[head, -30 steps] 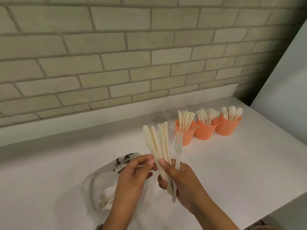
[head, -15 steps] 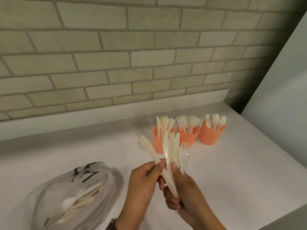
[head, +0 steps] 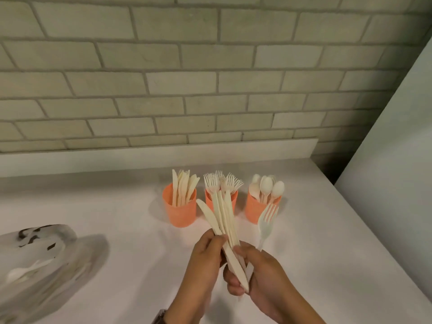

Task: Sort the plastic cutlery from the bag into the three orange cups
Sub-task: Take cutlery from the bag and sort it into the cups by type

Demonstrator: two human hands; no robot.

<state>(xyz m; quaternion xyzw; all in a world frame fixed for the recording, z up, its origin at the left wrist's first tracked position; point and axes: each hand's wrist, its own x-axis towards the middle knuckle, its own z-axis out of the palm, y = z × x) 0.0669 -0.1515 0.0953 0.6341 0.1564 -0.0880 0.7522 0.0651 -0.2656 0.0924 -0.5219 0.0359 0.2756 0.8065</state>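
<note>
We find the right hand [head: 266, 277] curled round a bundle of knives [head: 222, 220] and one fork [head: 266, 223], which splays right; the left hand [head: 205, 258] pinches that bundle. Left on the desk [head: 327, 242] lies the bag [head: 39, 260], blurred and cut off. Beyond stand three orange cups [head: 180, 211], the middle one partly hidden.

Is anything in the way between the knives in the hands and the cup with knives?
Nothing visible does. Only bare counter lies between the knives, held in the left hand and right hand, and the left cup.
</note>
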